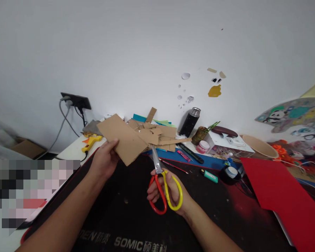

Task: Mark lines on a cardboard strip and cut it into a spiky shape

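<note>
Left hand (106,160) pinching flat, angular cardboard (124,140) | right hand (174,189) curled round metal-bladed, loop-handled scissors (157,165)

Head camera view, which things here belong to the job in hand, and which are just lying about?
Job in hand:
Cardboard piece, in the left hand
Scissors, in the right hand
Cardboard scraps behind, probably

Apparently just lying about:
Black flask
Pink jar
Red sheet

The left hand (105,160) holds cardboard (124,140), the right hand (173,185) scissors (156,161).
</note>
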The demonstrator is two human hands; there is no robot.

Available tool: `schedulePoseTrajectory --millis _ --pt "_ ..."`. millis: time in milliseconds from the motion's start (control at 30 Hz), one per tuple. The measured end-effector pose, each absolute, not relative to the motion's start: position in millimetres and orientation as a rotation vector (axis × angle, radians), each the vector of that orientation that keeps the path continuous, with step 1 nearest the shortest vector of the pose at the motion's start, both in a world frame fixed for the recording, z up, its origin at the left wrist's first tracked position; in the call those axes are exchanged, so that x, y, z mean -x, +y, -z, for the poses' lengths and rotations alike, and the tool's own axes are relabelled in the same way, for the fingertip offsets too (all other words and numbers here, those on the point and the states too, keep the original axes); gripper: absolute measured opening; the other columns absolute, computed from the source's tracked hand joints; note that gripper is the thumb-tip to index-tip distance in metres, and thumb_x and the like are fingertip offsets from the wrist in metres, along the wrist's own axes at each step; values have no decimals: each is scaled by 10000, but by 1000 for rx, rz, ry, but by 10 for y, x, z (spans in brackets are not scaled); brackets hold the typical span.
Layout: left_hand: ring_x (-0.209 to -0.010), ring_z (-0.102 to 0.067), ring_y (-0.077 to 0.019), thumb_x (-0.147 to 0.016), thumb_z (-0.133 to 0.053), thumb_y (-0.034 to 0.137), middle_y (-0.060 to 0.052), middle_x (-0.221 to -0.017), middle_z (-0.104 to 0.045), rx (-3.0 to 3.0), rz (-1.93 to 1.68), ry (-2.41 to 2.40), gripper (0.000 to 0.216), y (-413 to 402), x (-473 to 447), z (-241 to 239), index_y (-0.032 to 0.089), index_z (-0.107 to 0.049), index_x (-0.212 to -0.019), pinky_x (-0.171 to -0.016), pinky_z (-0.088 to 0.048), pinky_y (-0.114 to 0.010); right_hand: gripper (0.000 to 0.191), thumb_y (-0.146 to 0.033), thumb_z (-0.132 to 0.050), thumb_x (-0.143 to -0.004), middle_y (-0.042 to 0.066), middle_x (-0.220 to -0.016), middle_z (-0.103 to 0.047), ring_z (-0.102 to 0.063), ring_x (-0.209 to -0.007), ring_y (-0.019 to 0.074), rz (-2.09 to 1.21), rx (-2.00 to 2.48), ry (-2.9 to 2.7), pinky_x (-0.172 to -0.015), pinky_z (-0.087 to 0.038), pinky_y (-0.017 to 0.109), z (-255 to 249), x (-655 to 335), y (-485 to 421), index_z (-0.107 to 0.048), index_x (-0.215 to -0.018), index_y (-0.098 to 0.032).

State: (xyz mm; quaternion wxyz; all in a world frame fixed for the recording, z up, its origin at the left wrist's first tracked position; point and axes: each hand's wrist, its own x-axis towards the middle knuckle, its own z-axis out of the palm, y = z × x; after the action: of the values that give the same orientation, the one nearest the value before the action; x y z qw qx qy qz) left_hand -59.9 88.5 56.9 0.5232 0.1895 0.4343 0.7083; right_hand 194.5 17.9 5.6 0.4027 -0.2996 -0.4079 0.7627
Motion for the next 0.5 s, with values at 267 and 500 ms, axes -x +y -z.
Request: schedulePoseTrajectory --millis 267,500 --pt "-951 -789 -256 -800 -849 216 -67 -1031 -829 -493 -1755 1017 152 884 592 -562 232 -743 -908 -694 -650 -281 988 -998 -661 -843 158 -974 -841 -855 -812 309 -1970 709 -1108 -720 -636 389 -31 -1915 116 -616 -1394 -179" --pt "-638 -668 -140 -741 -890 189 3 -832 -751 -492 -1804 954 254 848 569 -639 198 -686 -891 -465 -507 -191 1028 -1028 -630 -826 244 -1267 -814 -838 -1127 365 -2116 585 -1163 -1005 -609 513 -45 -1890 100 -647 -1408 -181"
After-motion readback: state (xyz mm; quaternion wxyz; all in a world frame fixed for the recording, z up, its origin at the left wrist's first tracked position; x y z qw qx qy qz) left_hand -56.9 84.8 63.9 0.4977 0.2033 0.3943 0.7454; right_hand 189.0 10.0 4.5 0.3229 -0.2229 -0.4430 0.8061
